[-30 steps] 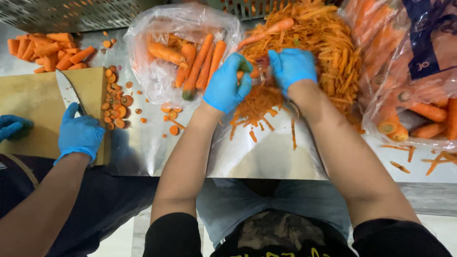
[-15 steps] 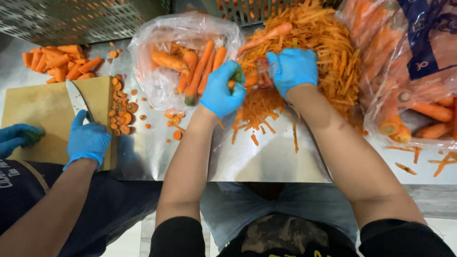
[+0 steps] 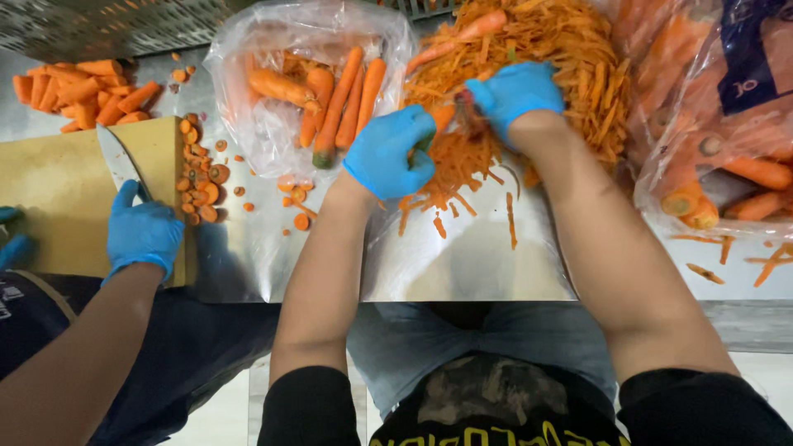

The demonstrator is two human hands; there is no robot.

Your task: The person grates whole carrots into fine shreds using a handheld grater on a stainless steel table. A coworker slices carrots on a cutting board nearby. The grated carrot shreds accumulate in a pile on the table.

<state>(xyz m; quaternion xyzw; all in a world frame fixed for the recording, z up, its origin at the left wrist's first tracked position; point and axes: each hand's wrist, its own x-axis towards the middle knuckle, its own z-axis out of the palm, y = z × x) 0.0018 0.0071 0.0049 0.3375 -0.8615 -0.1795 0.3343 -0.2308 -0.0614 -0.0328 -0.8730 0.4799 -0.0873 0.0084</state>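
Two blue-gloved hands over the steel counter [image 3: 462, 264]; left hand [image 3: 390, 153] clenched around a carrot [image 3: 442, 116]; right hand [image 3: 514, 91] closed on a peeler [image 3: 471, 111] against it, above the peel pile [image 3: 562, 49]; co-worker's hand [image 3: 142, 231] grips a knife [image 3: 116, 157] on the cutting board [image 3: 58, 190].
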